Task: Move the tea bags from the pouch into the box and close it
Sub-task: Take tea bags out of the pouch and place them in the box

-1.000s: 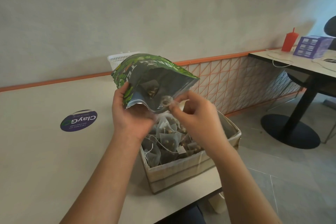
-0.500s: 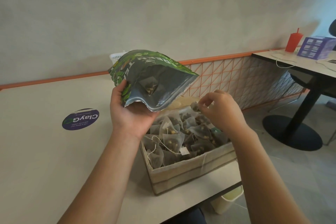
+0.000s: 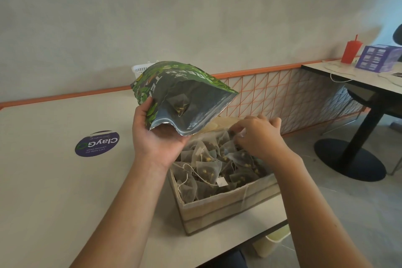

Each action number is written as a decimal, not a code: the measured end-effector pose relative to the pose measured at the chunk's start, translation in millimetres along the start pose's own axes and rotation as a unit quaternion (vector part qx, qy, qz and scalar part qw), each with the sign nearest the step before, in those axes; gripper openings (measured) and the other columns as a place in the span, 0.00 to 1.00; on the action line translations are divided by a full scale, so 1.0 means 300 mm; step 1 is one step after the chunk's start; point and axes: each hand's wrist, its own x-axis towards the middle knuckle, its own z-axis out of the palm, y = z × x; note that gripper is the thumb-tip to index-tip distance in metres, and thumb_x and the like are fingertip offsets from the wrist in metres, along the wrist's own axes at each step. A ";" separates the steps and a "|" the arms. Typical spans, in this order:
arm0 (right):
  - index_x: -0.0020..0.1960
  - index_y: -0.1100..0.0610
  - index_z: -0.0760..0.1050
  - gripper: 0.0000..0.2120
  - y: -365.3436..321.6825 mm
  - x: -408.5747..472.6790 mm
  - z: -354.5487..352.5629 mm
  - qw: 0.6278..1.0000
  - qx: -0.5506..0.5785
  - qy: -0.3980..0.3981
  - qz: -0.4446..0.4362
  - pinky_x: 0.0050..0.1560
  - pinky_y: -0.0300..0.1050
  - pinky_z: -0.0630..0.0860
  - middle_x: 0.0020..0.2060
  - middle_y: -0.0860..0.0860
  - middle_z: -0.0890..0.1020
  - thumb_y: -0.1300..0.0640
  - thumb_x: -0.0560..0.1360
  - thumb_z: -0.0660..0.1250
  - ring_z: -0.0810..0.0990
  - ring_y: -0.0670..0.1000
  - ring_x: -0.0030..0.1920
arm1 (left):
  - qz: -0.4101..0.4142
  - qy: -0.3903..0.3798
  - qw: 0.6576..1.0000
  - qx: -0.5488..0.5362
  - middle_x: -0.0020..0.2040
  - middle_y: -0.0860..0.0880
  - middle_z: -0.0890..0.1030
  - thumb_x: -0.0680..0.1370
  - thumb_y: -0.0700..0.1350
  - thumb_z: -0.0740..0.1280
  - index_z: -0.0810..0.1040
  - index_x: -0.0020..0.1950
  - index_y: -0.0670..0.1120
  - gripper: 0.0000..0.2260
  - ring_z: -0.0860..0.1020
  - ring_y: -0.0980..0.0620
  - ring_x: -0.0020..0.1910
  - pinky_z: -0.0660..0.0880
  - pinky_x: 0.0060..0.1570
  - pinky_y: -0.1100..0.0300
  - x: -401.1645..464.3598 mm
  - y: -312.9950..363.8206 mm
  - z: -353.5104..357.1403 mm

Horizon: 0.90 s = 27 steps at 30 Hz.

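A pale table [image 3: 54, 180] runs along a grey wall. In the head view the left hand [image 3: 156, 137] grips the open pouch [image 3: 180, 95] above the box [image 3: 228, 209], with one tea bag [image 3: 179, 104] visible inside. The right hand [image 3: 258, 135], fingers curled, is down among the bags [image 3: 206, 167] heaped in the box; whether it pinches one I cannot tell. The transfer looks nearly done. Next, reach in for that last bag.
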 end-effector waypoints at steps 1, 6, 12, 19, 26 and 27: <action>0.58 0.40 0.78 0.13 -0.001 -0.002 0.007 1.000 -0.009 -0.024 -0.002 0.52 0.50 0.52 0.57 0.43 0.77 0.51 0.78 0.60 0.66 0.50 0.58 | 0.000 0.002 1.000 0.000 0.59 0.43 0.83 0.74 0.53 0.66 0.88 0.48 0.46 0.15 0.77 0.41 0.66 0.72 0.65 0.40 0.000 0.000 0.001; 0.61 0.40 0.76 0.14 0.002 -0.019 -0.015 1.000 -0.010 -0.020 0.015 0.64 0.57 0.54 0.62 0.43 0.76 0.46 0.79 0.58 0.67 0.51 0.62 | 0.004 0.002 1.000 0.002 0.59 0.44 0.83 0.73 0.53 0.67 0.88 0.47 0.46 0.15 0.76 0.41 0.67 0.72 0.64 0.41 -0.001 0.009 0.003; 0.53 0.46 0.78 0.07 -0.062 -0.078 -0.121 0.963 0.182 0.194 -0.041 0.53 0.45 0.67 0.47 0.41 0.78 0.52 0.77 0.64 0.74 0.45 0.49 | -0.010 -0.003 1.000 -0.008 0.60 0.44 0.82 0.77 0.55 0.64 0.87 0.49 0.46 0.16 0.76 0.43 0.67 0.73 0.65 0.44 0.006 0.015 -0.004; 0.49 0.50 0.82 0.05 -0.230 -0.107 -0.163 0.940 0.268 0.154 -0.146 0.44 0.28 0.70 0.39 0.38 0.77 0.55 0.75 0.68 0.73 0.37 0.40 | -0.006 0.044 0.999 -0.001 0.60 0.43 0.83 0.75 0.55 0.67 0.88 0.46 0.46 0.16 0.79 0.42 0.62 0.73 0.65 0.46 0.012 0.011 0.009; 0.68 0.57 0.72 0.18 -0.360 -0.009 -0.139 0.981 0.081 0.058 -0.166 0.66 0.48 0.68 0.66 0.52 0.74 0.56 0.79 0.62 0.67 0.53 0.68 | 0.004 0.063 0.998 -0.003 0.43 0.45 0.85 0.68 0.51 0.70 0.86 0.38 0.44 0.12 0.79 0.46 0.50 0.76 0.56 0.54 -0.004 0.009 0.033; 0.68 0.58 0.71 0.19 -0.375 0.002 -0.138 0.985 0.052 0.044 -0.156 0.63 0.49 0.70 0.65 0.53 0.74 0.56 0.79 0.63 0.67 0.54 0.67 | 0.008 0.069 0.998 -0.005 0.42 0.45 0.85 0.67 0.51 0.70 0.85 0.40 0.43 0.12 0.79 0.46 0.52 0.74 0.60 0.54 -0.008 0.009 0.035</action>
